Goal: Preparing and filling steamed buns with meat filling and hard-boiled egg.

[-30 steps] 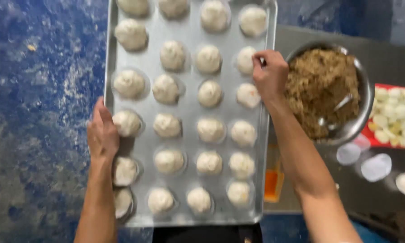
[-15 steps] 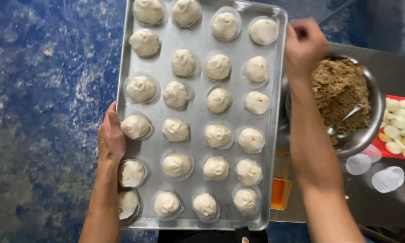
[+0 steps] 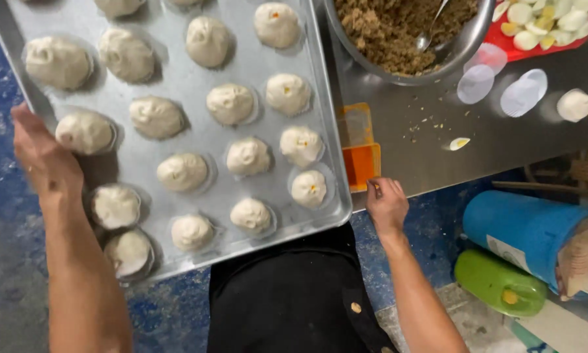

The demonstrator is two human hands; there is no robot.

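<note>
A large metal baking tray (image 3: 196, 140) carries several rows of round white dough buns (image 3: 230, 103), each on a paper disc. My left hand (image 3: 40, 153) grips the tray's left edge, thumb on top beside a bun. My right hand (image 3: 385, 202) is at the front edge of the steel table (image 3: 477, 150), fingertips touching the table edge just below a small orange container (image 3: 360, 157), a little right of the tray's near right corner. The tray juts out over the blue floor, held tilted.
A steel bowl (image 3: 405, 65) of brown minced filling with a spoon stands at the back. A red tray of sliced egg pieces (image 3: 549, 26), loose paper discs (image 3: 477, 82) and one bun (image 3: 575, 104) lie to the right. Blue (image 3: 529, 229) and green (image 3: 496, 281) containers sit on the floor.
My right hand left the tray's far right corner and came down to the table's front edge. The tray has swung leftward and now looks closer and tilted.
</note>
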